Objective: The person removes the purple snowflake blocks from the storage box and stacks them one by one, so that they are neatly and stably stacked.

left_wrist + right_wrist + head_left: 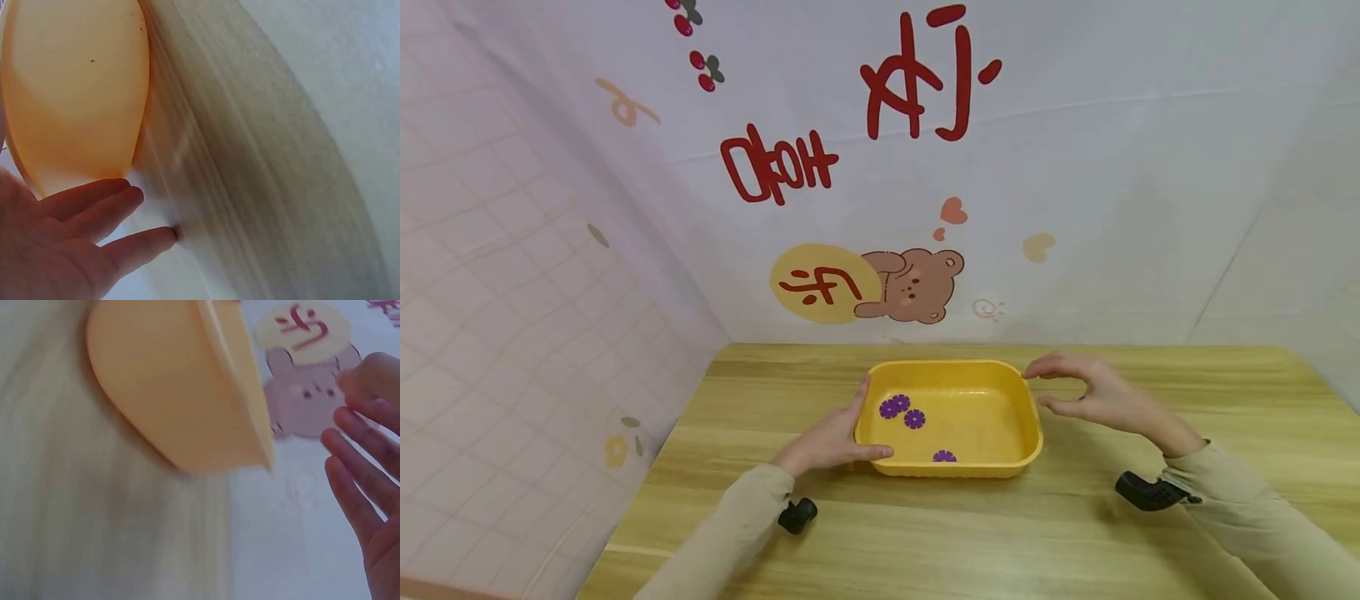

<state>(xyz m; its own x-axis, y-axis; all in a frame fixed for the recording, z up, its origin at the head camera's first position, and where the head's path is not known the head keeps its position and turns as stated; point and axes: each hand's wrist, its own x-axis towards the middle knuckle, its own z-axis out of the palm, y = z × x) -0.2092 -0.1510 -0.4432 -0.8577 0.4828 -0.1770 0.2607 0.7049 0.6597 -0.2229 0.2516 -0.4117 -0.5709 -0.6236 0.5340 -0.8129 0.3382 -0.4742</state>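
Observation:
A yellow plastic tray (977,471) with rounded corners stands on the wooden table, several purple notched discs inside. Three of these discs (914,419) lie close together toward the left end; another disc (944,457) is by the near wall, partly hidden by the rim. My left hand (831,437) holds the tray's left end, thumb over the near left corner and fingers along the outside. Just off the right end, my right hand (1097,396) has its thumb and fingers apart. A tiny purple spot shows beside its thumb. In the right wrist view, a gap separates the hand from the tray.
The wood-grain table (947,542) runs back to a pale cloth backdrop (1120,208) printed with a bear and red characters. Another pale cloth (535,292) with a grid pattern hangs along the left side. Black straps (1150,492) sit at both wrists.

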